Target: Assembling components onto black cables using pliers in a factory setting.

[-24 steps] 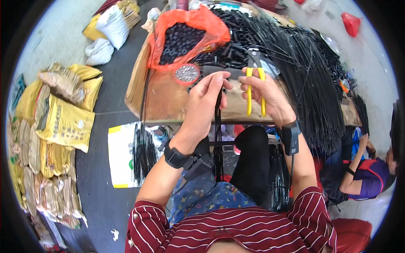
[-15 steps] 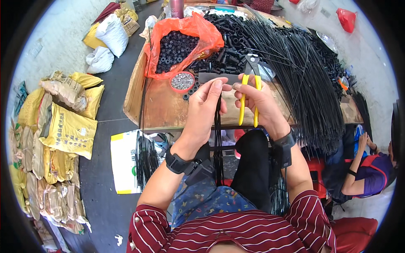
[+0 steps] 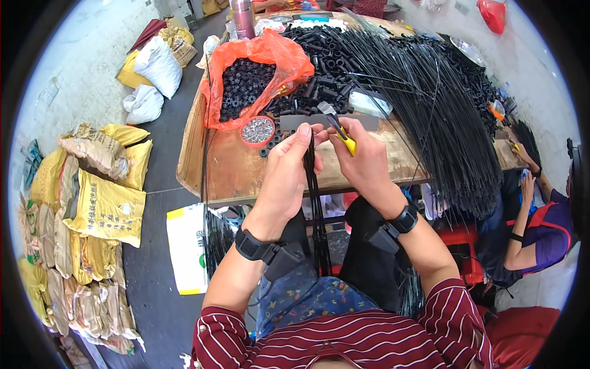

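the left hand (image 3: 287,165) pinches the strands (image 3: 316,209) near their top, fingers narrow; their long axis hangs almost straight down from those fingertips. the right hand (image 3: 365,157) is just beside, to the right, fingers curled around the pliers (image 3: 335,124), whose head tilts up and left beyond them. the left hand is nearer the strands. left of its fingers, the dish (image 3: 257,130) sits on the desk (image 3: 227,169).

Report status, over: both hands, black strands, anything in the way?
Left hand: pinching black strands, which hang down. Right hand: gripping yellow-handled pliers. Red dish beyond left hand, not between the hands.
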The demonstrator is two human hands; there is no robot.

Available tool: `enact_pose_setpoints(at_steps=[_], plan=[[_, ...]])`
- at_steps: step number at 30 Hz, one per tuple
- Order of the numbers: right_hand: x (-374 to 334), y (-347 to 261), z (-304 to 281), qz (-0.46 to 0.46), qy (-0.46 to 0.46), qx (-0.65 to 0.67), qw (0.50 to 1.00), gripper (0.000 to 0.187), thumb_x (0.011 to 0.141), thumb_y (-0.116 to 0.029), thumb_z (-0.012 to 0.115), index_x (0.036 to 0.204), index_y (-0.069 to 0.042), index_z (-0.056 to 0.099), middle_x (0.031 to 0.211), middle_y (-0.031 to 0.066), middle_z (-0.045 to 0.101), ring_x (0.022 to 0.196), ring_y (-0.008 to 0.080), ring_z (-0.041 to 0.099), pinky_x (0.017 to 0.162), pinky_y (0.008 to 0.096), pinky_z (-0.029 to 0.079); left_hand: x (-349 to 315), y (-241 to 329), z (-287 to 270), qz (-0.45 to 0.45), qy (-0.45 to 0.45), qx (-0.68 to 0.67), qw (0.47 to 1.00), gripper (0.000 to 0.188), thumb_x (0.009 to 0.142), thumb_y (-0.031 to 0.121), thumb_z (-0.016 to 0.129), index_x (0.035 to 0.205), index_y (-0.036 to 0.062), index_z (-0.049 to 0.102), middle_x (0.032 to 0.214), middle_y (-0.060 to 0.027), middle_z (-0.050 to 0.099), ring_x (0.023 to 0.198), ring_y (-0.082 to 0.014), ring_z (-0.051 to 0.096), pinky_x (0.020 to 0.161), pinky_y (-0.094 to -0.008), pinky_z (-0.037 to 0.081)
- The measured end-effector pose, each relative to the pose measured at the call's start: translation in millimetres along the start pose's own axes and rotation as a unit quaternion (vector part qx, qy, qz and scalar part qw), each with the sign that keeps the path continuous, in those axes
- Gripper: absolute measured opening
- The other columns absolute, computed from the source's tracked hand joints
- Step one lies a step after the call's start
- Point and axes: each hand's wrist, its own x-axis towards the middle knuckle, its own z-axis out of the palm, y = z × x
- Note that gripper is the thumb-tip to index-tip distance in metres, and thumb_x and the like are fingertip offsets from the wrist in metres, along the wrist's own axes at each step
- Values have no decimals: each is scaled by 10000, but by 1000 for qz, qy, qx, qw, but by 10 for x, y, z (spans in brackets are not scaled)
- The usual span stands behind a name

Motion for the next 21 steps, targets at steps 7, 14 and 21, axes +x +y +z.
enact_pose_setpoints(at_steps=[7, 14, 21], plan=[[235, 51, -209, 235, -115, 368, 892, 296, 837, -61, 691, 1097, -5, 561, 848, 31, 645, 677, 97, 596, 587, 251, 497, -37, 55, 27, 7, -1, 30, 1000, 445, 998, 360, 486, 1214, -21, 563, 1066, -72, 630, 677, -63, 496, 644, -224, 406], [240, -163, -242, 257, -147, 447, 844, 328, 850, -29, 680, 1148, 9, 550, 956, 75, 680, 710, 83, 599, 586, 233, 503, -58, 43, 78, 26, -23, 33, 999, 451, 1012, 334, 458, 1255, -37, 541, 1021, -23, 600, 702, -73, 486, 642, -227, 398], [253, -158, -251, 242, -152, 459, 841, 347, 848, -45, 691, 1160, 4, 547, 981, 77, 686, 747, 87, 614, 607, 231, 509, -77, 57, 92, 34, -46, 35, 998, 456, 1014, 324, 458, 1275, -44, 527, 955, -13, 583, 704, -73, 469, 642, -222, 399]])
